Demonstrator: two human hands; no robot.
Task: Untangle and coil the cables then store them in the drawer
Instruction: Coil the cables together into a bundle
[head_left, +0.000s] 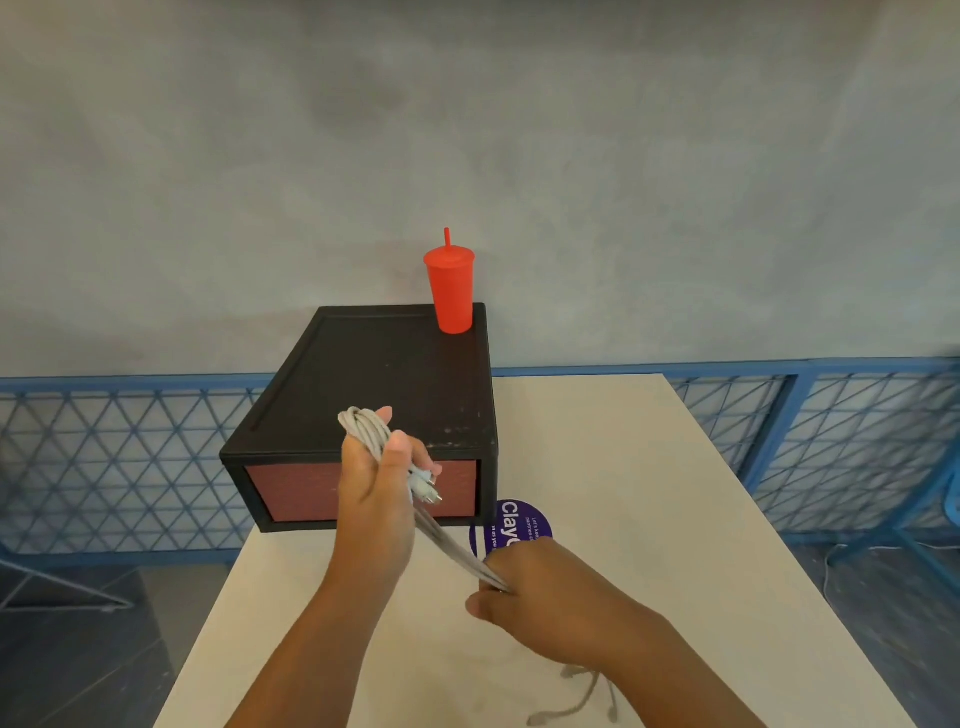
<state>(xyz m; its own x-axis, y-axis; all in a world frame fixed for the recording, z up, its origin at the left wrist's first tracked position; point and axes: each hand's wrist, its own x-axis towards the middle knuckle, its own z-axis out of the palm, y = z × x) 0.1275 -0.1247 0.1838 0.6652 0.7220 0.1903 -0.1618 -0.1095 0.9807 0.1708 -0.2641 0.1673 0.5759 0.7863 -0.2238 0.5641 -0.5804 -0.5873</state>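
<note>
My left hand (374, 483) grips the looped grey cable (447, 543) above the cream table (649, 493), and my right hand (535, 587) clenches its strands nearer me. Beyond stand the black drawer box (384, 374), a red tumbler (450, 291) on top, blue lattice railing (104, 457) and a grey wall (467, 130).

A big gray wall (467, 130) fills the back. A blue metal fence (104, 457) with a criss-cross pattern runs along its bottom. The floor (78, 675) is dark gray. A white table (649, 493) stands in front.
</note>
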